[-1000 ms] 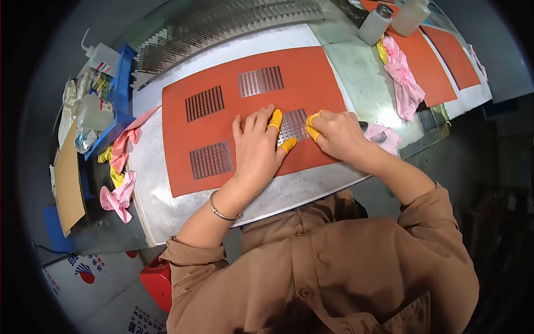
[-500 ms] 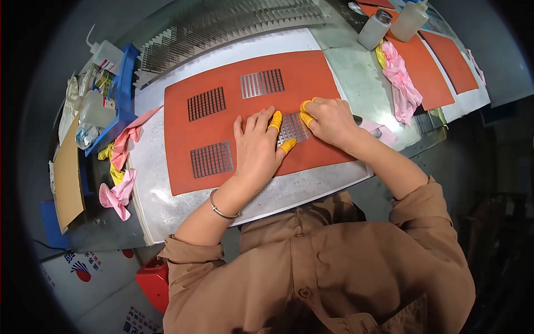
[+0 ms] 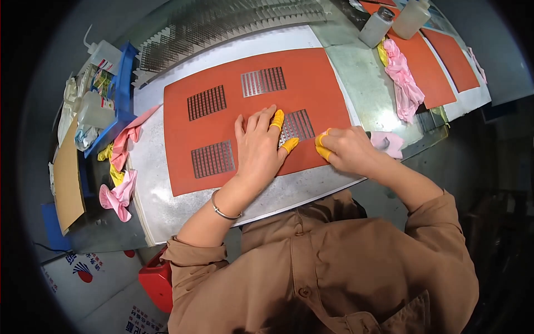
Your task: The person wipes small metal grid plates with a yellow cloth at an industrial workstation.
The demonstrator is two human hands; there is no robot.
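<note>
Shifted rightward and nearer the body since half a second ago, the right hand is now clear of the slotted metal plate, while the left hand stays put. Nearest are the person's brown shirt and, on the left wrist, a metal bracelet. Both hands wear yellow finger covers on thumb and forefinger. Right thumb and fingers are drawn together in a narrow pinch above the red mat, though I cannot tell what, if anything, they hold; a pink cloth lies just beyond that wrist. Flat and spread wide, the left hand rests with its thumb and forefinger on the plate's left part; the plate lies on the mat's right half. Three similar plates lie on the mat: lower left, upper left and upper right. Farther off stand a row of toothed metal strips and, at right, two bottles.
</note>
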